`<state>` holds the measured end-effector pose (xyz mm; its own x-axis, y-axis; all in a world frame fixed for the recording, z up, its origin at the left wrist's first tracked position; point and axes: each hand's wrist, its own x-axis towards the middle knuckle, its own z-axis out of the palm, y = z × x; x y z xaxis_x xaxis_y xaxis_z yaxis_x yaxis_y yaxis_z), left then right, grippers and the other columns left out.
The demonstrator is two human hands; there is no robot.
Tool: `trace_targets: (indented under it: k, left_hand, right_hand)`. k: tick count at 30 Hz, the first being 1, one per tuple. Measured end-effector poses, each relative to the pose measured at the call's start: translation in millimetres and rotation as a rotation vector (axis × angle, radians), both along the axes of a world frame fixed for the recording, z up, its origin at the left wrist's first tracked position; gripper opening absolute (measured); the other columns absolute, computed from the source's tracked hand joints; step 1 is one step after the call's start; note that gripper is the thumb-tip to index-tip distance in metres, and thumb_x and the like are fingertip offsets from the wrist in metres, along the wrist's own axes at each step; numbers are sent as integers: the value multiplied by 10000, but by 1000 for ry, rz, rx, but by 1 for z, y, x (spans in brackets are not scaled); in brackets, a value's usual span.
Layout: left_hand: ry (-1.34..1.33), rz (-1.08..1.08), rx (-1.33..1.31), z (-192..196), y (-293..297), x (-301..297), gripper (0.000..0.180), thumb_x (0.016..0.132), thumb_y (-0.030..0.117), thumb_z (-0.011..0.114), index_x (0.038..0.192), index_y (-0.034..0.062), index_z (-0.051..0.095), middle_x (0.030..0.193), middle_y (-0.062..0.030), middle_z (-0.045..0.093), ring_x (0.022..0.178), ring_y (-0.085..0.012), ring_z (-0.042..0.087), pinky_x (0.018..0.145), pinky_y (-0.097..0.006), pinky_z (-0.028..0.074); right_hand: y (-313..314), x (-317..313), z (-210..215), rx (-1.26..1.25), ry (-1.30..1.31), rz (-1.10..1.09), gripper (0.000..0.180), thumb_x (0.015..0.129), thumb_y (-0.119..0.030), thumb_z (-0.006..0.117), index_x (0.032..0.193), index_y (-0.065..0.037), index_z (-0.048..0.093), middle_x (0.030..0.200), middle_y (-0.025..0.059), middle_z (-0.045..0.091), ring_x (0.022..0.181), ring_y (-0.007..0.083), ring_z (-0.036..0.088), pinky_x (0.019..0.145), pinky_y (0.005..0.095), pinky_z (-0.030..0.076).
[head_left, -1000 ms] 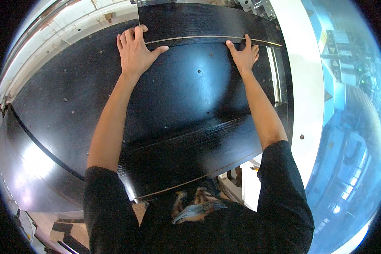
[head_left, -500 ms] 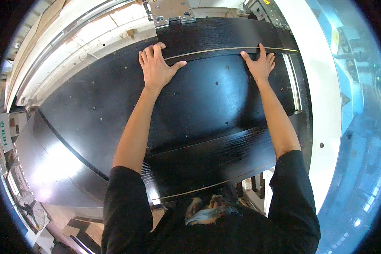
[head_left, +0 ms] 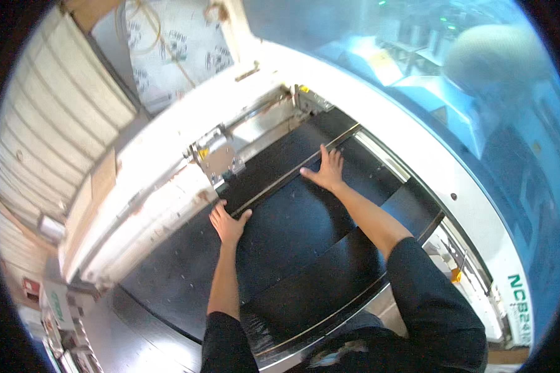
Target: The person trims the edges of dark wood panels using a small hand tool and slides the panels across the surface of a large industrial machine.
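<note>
A long black board point(head_left: 274, 165) with a pale stripe along its near edge lies at the far side of a black machine table point(head_left: 286, 217). At the left end of that edge rests my left hand point(head_left: 229, 227), fingers spread. My right hand point(head_left: 328, 173) is farther along to the right, its fingers reaching the same edge and its thumb stretched out. Neither hand is wrapped round anything. A second dark board point(head_left: 317, 287), also pale-striped on its near edge, lies closer to my body.
A metal clamp block point(head_left: 223, 163) on the white rear beam borders the far board. A silver rail point(head_left: 384, 156) runs along the table's right side, beside the curved white machine frame point(head_left: 460, 214). Blue see-through panelling point(head_left: 479, 143) rises beyond it. An orange part point(head_left: 456, 275) sits low right.
The view has swung to the right, so the table now appears slanted and more of the machine's frame shows. Both hands remain at the far board's edge, fingers still spread.
</note>
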<state>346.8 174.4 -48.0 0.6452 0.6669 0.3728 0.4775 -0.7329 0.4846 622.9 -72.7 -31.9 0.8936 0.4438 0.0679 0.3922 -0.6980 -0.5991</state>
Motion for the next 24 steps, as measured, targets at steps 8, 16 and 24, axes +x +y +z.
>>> trace_targets:
  k: [8, 16, 24]
  left_hand:
    - [-48, -253, -697, 58, -73, -78, 880, 927, 607, 682, 1559, 101, 338, 1571, -241, 388, 1451, -408, 379, 1157, -535, 354]
    - [-241, -525, -897, 162, -213, -118, 626, 1060, 498, 523, 1510, 71, 444, 1440, -200, 574, 1343, -323, 546, 1111, -441, 424]
    - [-86, -1103, -687, 257, -314, -101, 468, 1056, 404, 576, 1291, 7, 653, 1094, -119, 718, 987, -199, 680, 847, -320, 536]
  right_hand:
    - [-233, -188, 126, 701, 435, 586, 821, 982, -429, 680, 1609, -96, 269, 1513, 224, 503, 1419, 331, 482, 1157, 486, 401]
    - [-363, -264, 157, 340, -34, 196, 565, 977, -464, 652, 1451, -167, 568, 1546, 126, 507, 1477, 333, 405, 1216, 529, 302]
    - [-295, -304, 221, 310, -622, 872, 229, 887, -317, 768, 1064, -173, 758, 1405, -17, 615, 1461, 288, 436, 1238, 620, 224]
